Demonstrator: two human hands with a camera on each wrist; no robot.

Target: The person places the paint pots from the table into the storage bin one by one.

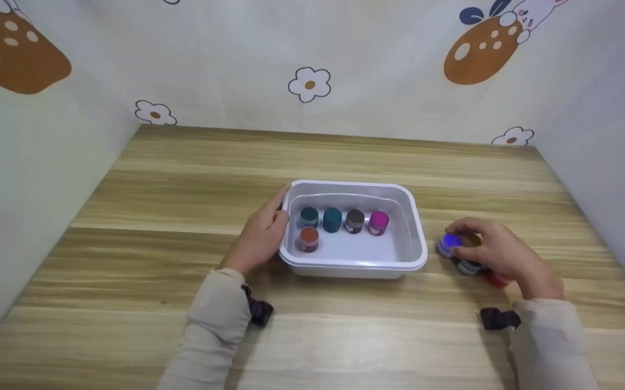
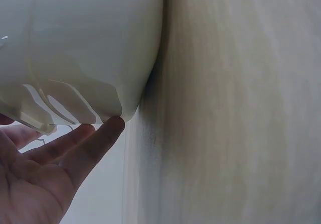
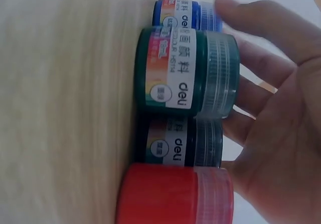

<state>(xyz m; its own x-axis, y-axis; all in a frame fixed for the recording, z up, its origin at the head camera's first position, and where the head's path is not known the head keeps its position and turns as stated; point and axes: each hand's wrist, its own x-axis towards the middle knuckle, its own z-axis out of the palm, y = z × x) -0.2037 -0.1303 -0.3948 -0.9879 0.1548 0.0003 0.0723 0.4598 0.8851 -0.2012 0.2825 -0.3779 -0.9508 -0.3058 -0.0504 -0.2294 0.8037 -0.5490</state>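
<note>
A white plastic tub [image 1: 353, 264] stands on the table with several small paint jars inside. My left hand [image 1: 262, 233] lies against the tub's left side, its fairly straight fingers touching the outer wall in the left wrist view. At the right, my right hand [image 1: 499, 249] pinches a blue paint jar [image 1: 446, 246] between thumb and fingers. Beside that jar, partly under the hand, stand a dark green jar [image 3: 170, 73], a black jar [image 3: 170, 141], a red jar [image 1: 498, 279] and one with a brownish-yellow lid [image 1: 472, 240].
Inside the tub, two teal jars, a dark brown jar [image 1: 354, 221] and a magenta jar [image 1: 378, 222] form a row, with an orange-brown jar [image 1: 308, 239] in front. A patterned cloth wall [image 1: 236, 65] borders the back of the wooden table [image 1: 182, 184].
</note>
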